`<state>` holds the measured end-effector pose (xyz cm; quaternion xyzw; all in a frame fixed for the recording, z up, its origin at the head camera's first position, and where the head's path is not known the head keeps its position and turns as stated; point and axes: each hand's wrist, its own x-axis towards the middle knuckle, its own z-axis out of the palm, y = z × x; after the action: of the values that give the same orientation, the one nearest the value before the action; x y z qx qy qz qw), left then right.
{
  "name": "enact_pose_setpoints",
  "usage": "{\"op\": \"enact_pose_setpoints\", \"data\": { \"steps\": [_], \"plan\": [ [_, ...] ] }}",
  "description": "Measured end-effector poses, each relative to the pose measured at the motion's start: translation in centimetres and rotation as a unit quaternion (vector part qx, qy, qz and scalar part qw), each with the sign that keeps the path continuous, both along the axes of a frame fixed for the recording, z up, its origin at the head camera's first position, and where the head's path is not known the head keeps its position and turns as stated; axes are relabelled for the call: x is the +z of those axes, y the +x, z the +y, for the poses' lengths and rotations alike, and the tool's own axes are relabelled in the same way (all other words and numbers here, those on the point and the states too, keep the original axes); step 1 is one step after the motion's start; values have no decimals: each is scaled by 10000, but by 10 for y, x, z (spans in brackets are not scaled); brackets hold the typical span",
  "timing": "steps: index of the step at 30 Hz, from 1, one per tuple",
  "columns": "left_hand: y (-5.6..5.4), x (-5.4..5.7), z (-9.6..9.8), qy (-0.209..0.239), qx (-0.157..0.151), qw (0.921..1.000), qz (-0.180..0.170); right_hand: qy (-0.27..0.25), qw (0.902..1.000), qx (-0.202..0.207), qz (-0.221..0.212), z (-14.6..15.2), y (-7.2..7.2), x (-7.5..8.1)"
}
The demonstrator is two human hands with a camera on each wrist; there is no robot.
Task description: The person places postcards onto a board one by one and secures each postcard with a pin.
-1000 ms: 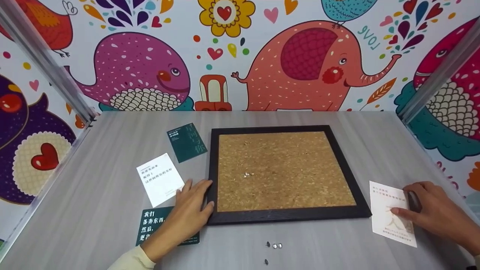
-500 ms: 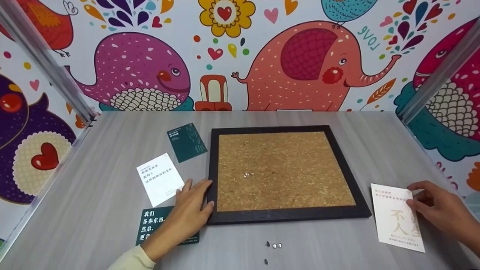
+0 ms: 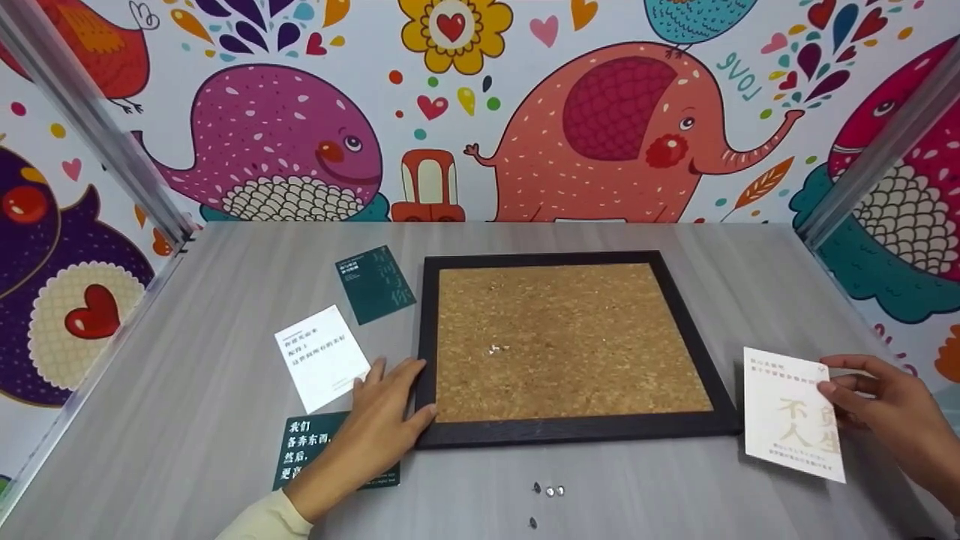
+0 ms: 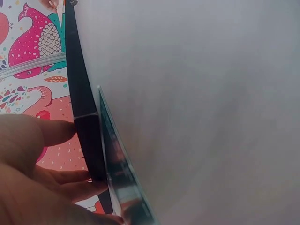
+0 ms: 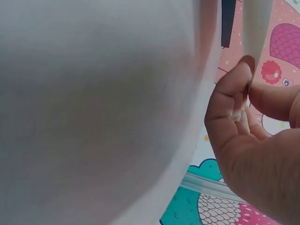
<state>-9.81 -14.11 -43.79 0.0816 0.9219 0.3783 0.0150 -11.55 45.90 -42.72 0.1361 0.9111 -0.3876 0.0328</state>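
A white card (image 3: pixel 791 420) with gold characters is pinched at its right edge between the thumb and fingers of my right hand (image 3: pixel 889 412). It is tilted up off the table, right of the black-framed cork board (image 3: pixel 570 330). The right wrist view shows the card (image 5: pixel 255 33) edge-on between thumb and forefinger. My left hand (image 3: pixel 382 420) rests at the board's lower left, fingers loosely spread and touching the black frame (image 4: pixel 86 136). Under the left wrist lies a dark green card (image 3: pixel 304 450), partly hidden by the arm.
Left of the board lie a white card (image 3: pixel 319 360) and another dark green card (image 3: pixel 375 285). Several thumbtacks (image 3: pixel 550 491) lie on the table (image 3: pixel 637 495) in front of the board. Small shiny bits (image 3: pixel 493 349) show on the cork. A patterned wall (image 3: pixel 442 112) stands behind.
My right hand has shifted its hold from over the white card to its right edge and raised it off the table. The left hand stays nearly still at the frame.
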Motion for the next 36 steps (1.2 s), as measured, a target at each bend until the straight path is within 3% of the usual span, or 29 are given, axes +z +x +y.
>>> {"op": "enact_pose_setpoints", "data": {
  "steps": [11,17,26,36],
  "plan": [
    [1,-1,-1,-36,-15,10000,33,-164,9989,-332,295,-10,-3,-7],
    [1,-1,-1,-10,-28,10000,0,-316,9978,-537,240,-16,-6,-5],
    [1,0,-1,-37,-11,10000,-37,-475,9965,-429,538,-30,-10,-4],
    [1,0,-1,-51,-35,10000,-59,-543,9964,-316,560,-41,-15,-3]
  ]
}}
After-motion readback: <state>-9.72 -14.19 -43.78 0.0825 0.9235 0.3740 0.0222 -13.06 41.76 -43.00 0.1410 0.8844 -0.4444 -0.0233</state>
